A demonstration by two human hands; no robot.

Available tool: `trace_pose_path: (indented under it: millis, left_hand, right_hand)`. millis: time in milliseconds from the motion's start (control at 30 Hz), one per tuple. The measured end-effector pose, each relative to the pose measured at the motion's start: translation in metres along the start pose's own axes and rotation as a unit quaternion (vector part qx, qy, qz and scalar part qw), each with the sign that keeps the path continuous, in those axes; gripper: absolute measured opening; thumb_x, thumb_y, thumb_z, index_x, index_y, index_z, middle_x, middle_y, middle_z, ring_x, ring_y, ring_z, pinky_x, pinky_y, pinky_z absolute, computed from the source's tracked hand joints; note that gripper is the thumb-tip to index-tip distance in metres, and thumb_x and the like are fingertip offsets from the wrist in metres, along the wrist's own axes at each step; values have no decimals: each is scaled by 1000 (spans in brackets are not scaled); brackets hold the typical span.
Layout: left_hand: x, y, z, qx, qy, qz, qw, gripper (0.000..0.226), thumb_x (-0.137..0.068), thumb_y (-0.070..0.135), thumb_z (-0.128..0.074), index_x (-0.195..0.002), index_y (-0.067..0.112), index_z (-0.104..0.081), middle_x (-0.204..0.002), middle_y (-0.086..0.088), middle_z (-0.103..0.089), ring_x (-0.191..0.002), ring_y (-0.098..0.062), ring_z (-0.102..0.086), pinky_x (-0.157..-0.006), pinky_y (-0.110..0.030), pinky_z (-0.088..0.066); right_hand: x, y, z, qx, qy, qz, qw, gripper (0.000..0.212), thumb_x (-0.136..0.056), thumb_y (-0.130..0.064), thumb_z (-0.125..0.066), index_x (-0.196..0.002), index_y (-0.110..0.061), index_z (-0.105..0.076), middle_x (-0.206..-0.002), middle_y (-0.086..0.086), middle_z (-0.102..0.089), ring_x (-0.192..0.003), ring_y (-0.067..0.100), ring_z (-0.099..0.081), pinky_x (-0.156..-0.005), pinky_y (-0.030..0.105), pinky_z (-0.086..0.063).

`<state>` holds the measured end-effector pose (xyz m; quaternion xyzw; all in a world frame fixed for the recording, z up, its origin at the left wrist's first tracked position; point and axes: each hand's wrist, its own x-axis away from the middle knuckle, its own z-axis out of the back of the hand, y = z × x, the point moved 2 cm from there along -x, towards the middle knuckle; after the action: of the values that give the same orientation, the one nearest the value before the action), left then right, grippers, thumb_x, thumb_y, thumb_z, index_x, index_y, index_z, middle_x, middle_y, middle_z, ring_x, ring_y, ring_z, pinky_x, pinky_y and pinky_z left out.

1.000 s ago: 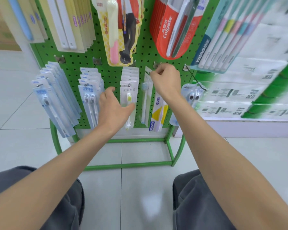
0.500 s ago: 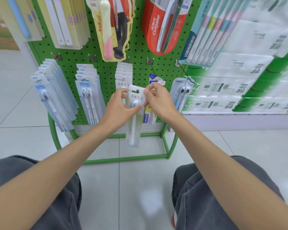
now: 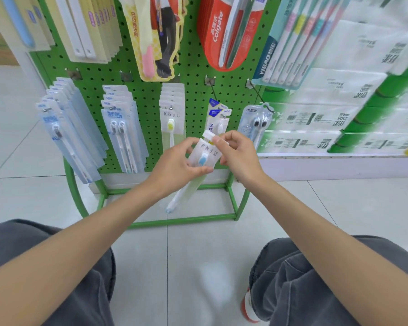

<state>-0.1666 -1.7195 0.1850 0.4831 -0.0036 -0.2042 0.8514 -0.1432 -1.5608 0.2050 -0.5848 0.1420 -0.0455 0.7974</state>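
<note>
Toothbrush pack (image 3: 204,158): clear packet with a blue-headed brush, held in the centre of the frame in front of the green pegboard rack (image 3: 149,95), tilted so its lower end slants toward the lower left.
Left hand (image 3: 177,165): grips the pack's middle from the left, thumb laid across the front, fingers curled behind.
Right hand (image 3: 239,154): pinches the pack's white top edge between thumb and forefinger (the other fingers curl loosely beneath).
Matching packs (image 3: 172,114): a row of the same white-carded kind, with a yellow-headed brush in front, hanging just above and left of the hands.
Neighbouring hook (image 3: 218,114): blue-topped packs hang right above the held pack.
Left of frame: pale blue toothbrush packs (image 3: 64,132) fanned out on the rack's edge.
Upper centre: red Colgate pack (image 3: 224,31).
Right of frame: stacked tissue packs (image 3: 339,102), blurred.
Bottom: grey trousers (image 3: 304,285) above a tiled floor (image 3: 186,267).
</note>
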Motion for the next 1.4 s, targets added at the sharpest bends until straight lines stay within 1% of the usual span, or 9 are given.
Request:
trace_pose_path:
  millis: [233, 433, 500, 600, 733, 867, 1100, 1233, 1400]
  left_hand:
    - [-8, -2, -2, 32, 21, 18, 999, 25, -77, 27, -82, -96, 23, -67, -80, 14, -62, -52, 2, -45, -56, -14, -36]
    - [-14, 2, 11, 156, 64, 55, 984, 14, -85, 26, -75, -93, 22, -64, -84, 8, -67, -54, 6, -54, -56, -13, -43]
    - [-15, 2, 15, 156, 77, 50, 983, 18, -84, 27, -76, -99, 21, -67, -87, 12, -68, -65, 7, -57, -64, -15, -44]
    - [-16, 3, 20, 160, 107, 57, 980, 24, -85, 30, -76, -105, 18, -69, -93, 10, -70, -80, -1, -60, -70, -20, -46]
    - [-18, 2, 25, 163, 133, 59, 976, 22, -85, 34, -74, -103, 23, -68, -101, 5, -71, -94, -12, -63, -82, -27, -51]
    - [-17, 3, 28, 154, 138, 71, 976, 55, -75, 55, -70, -119, 21, -66, -111, 5, -70, -106, -14, -64, -97, -39, -51]
    - [-15, 9, 27, 149, 109, 72, 980, 43, -93, 41, -63, -131, 24, -51, -111, 7, -61, -92, 2, -59, -86, -20, -51]
    - [-10, 15, 25, 67, 91, 65, 991, 93, -79, 50, -75, -152, 22, -25, -121, 10, -49, -101, -11, -54, -90, -30, -47]
    - [-9, 18, 23, 50, 95, 50, 993, 84, -88, 30, -70, -153, 18, -18, -116, 8, -50, -79, -3, -54, -77, -31, -51]
  right_hand:
    - [-3, -4, 8, -14, -9, -17, 1000, 18, -99, -25, -54, -85, -14, -57, -62, -5, -57, -52, 8, -53, -55, 20, -41]
    - [1, 6, -10, 57, -145, -80, 984, 32, -100, -28, -52, -74, -10, -46, -63, 4, -41, -52, 15, -54, -51, 22, -32]
    - [4, 9, -15, 71, -194, -97, 974, 35, -98, -30, -56, -70, -15, -40, -63, 2, -35, -51, 12, -57, -50, 22, -31]
    - [11, 15, -20, 102, -250, -109, 957, 24, -91, -31, -66, -86, -9, -58, -64, 2, -46, -57, 13, -56, -54, 20, -36]
    - [21, 28, -28, 149, -313, -114, 931, 41, -82, -32, -77, -106, 0, -65, -73, 10, -61, -58, 9, -57, -64, 26, -38]
    - [29, 30, -35, 144, -359, -104, 916, 23, -83, -19, -77, -101, -6, -70, -87, 7, -73, -59, 6, -57, -64, 20, -47]
    - [33, 31, -41, 259, -320, -15, 911, 25, -84, -20, -71, -102, -8, -59, -90, 10, -70, -76, 18, -62, -75, 37, -53]
    - [36, 27, -42, 306, -307, 41, 900, 35, -86, -19, -64, -116, -10, -48, -89, 10, -64, -80, 26, -60, -75, 46, -52]
    - [38, 25, -42, 281, -292, 74, 911, 62, -89, -13, -59, -144, -21, -31, -106, 3, -57, -68, -1, -50, -62, 19, -42]
